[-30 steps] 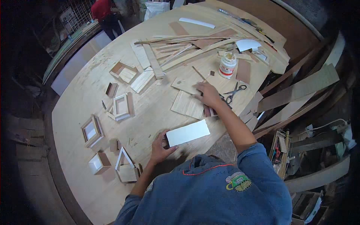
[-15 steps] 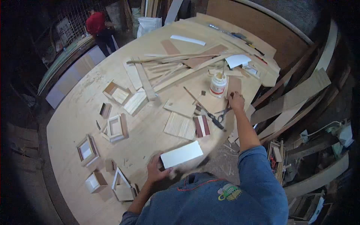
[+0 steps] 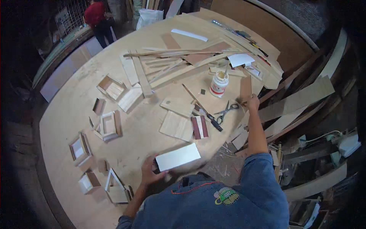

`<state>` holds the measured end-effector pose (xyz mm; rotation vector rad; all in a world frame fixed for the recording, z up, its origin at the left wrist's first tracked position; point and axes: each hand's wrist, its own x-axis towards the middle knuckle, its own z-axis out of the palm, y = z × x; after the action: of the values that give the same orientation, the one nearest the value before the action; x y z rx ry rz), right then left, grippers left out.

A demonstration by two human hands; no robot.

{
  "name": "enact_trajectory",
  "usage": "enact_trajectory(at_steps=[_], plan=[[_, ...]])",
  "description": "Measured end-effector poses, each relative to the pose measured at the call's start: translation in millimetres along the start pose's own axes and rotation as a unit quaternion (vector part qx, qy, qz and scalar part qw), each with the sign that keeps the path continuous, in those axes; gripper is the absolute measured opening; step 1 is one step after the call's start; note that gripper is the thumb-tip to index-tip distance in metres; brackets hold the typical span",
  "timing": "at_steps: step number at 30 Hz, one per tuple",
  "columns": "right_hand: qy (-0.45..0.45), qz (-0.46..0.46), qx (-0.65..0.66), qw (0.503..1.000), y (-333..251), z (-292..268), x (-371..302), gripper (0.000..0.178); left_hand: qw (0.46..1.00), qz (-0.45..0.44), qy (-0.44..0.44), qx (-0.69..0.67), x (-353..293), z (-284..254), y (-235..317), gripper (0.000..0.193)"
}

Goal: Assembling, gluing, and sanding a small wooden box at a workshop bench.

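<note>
My left hand (image 3: 151, 171) is wrapped round the left end of a white rectangular block (image 3: 178, 157) at the table's near edge. Out to the right, my right hand (image 3: 252, 102) has its fingers closed on the near end of a thin brown wooden strip (image 3: 246, 87). Black-handled scissors (image 3: 226, 111) lie just left of that hand. A white jar (image 3: 219, 84) with a red band stands left of the strip, a stick upright in its open mouth. Between block and jar are a dark red piece with a pale stripe (image 3: 199, 127) and a black-handled tool (image 3: 213, 121).
Small wooden frames and boxes (image 3: 111, 126) stand along the left of the wooden table (image 3: 61, 126). Long wood strips (image 3: 183, 53) are heaped toward the back. Curved boards (image 3: 297, 99) lean at the right. A person in red (image 3: 95, 17) stands at the far left.
My right hand has moved right, away from the scissors, shifting the brown strip away from the jar. The scissors now show more fully. My left hand stays on the white block.
</note>
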<state>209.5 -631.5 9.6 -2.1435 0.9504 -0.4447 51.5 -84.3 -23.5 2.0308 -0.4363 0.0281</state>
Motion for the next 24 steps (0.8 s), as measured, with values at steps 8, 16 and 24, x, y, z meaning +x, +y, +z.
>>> enact_trajectory(at_steps=[8,16,24], plan=[[-0.212,0.005,0.421,0.882,57,-66,-35,0.037,1.000,0.004,-0.006,0.010,-4,-1,-20,0.077],[-0.343,-0.153,0.255,0.891,-46,-46,-180,0.037,0.999,0.020,-0.027,0.011,8,0,-9,0.085],[-0.443,-0.365,0.004,0.819,-92,10,-227,0.028,0.997,-0.042,-0.013,-0.064,2,3,-7,0.102]])
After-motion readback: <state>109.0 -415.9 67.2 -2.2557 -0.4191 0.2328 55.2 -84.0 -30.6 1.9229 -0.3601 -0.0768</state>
